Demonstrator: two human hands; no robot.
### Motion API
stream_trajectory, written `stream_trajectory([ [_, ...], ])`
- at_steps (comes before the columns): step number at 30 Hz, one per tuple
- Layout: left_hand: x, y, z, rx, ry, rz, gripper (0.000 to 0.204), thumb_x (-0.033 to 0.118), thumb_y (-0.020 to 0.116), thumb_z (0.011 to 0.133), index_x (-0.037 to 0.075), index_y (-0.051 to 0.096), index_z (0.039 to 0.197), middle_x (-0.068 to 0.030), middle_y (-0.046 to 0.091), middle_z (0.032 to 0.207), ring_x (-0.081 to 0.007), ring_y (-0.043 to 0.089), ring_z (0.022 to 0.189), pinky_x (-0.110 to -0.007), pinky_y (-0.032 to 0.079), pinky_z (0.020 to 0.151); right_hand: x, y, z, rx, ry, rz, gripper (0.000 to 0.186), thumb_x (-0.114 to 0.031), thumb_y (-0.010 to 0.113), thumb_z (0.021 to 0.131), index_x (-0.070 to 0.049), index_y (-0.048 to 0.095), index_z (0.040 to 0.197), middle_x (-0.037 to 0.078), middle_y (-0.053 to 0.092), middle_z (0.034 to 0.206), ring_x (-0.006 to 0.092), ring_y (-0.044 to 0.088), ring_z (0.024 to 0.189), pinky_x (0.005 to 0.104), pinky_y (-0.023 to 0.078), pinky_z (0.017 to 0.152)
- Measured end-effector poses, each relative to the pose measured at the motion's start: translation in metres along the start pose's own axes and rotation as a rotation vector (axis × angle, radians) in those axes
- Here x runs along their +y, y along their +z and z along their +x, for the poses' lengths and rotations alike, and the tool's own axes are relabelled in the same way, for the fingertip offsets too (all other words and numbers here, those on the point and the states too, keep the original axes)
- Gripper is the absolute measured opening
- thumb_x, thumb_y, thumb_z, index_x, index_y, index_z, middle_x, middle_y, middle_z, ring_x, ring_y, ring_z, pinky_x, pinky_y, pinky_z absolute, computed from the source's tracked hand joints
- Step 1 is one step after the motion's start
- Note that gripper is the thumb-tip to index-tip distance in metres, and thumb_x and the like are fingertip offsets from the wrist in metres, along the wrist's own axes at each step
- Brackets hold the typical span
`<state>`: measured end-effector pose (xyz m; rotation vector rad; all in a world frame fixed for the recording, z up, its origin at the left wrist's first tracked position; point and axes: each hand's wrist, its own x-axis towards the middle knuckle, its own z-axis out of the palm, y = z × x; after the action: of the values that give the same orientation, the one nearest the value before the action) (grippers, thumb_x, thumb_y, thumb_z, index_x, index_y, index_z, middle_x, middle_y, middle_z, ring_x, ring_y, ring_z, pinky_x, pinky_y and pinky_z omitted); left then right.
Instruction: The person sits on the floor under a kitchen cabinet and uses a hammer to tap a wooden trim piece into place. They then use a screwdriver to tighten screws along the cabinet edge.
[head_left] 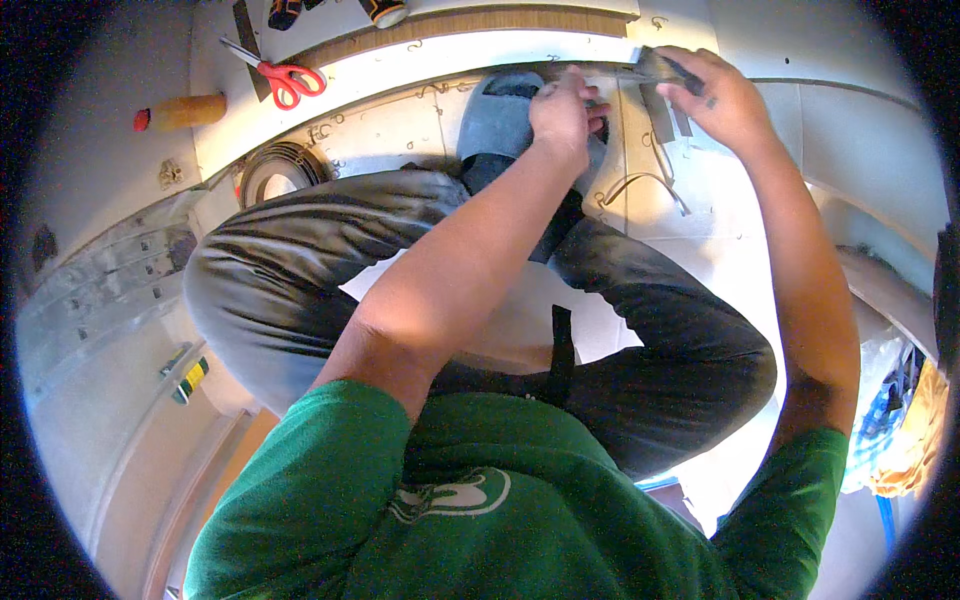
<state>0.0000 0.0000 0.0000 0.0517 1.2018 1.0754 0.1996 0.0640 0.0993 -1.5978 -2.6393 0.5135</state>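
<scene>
My right hand (722,98) is closed around a small dark block-shaped tool (660,68), held at the edge of a white board (480,48). The tool's exact kind is blurred. To its left, my left hand (563,115) hovers above my grey shoe, close to the same board edge. Its fingers are loosely bent and apart, with nothing visible in them. Short dark strips (660,115) lie just below my right hand. A thin curved strip (645,180) rests on the pale floor between my foot and right forearm.
Red-handled scissors (290,82) lie on the board at the upper left, by a dark strip (245,40). Further left is a bottle (187,112) with a red cap, on its side. A coil of dark banding (275,168) sits beside my knee. Small curled shavings dot the floor.
</scene>
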Motion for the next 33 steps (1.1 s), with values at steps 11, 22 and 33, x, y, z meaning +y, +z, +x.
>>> stream_trajectory([
  [11, 0.005, 0.008, 0.009, 0.175, 0.315, 0.200, 0.040, 0.033, 0.063, 0.101, -0.007, 0.063, 0.095, -0.0108, 0.067, 0.083, -0.0183, 0.067, 0.065, -0.031, 0.060, 0.064, -0.005, 0.003, -0.019, 0.054, 0.094, 0.115, 0.049, -0.040, 0.074, 0.089, -0.021, 0.065, 0.134, 0.012, 0.068, 0.110, 0.0254, 0.066, 0.073, 0.0389, 0.054, 0.074],
  [22, -0.007, 0.001, 0.006, 0.071, 0.323, 0.221, 0.022, 0.017, 0.064, 0.097, -0.005, 0.063, 0.101, -0.0135, 0.071, 0.094, -0.0194, 0.069, 0.074, -0.032, 0.056, 0.063, -0.014, 0.011, 0.000, 0.065, -0.014, 0.087, 0.051, -0.030, 0.074, 0.088, -0.023, 0.063, 0.137, 0.011, 0.066, 0.101, 0.0250, 0.065, 0.076, 0.0372, 0.054, 0.075],
  [33, -0.010, 0.017, -0.015, -0.362, -0.082, -0.153, 0.035, 0.042, 0.043, 0.109, 0.012, 0.059, 0.117, -0.0047, 0.064, 0.109, -0.0228, 0.061, 0.098, -0.043, 0.049, 0.087, -0.049, 0.011, 0.035, -0.014, -0.243, -0.167, 0.045, -0.024, 0.075, 0.080, -0.024, 0.072, 0.125, 0.012, 0.066, 0.097, 0.0311, 0.067, 0.084, 0.0428, 0.055, 0.075],
])
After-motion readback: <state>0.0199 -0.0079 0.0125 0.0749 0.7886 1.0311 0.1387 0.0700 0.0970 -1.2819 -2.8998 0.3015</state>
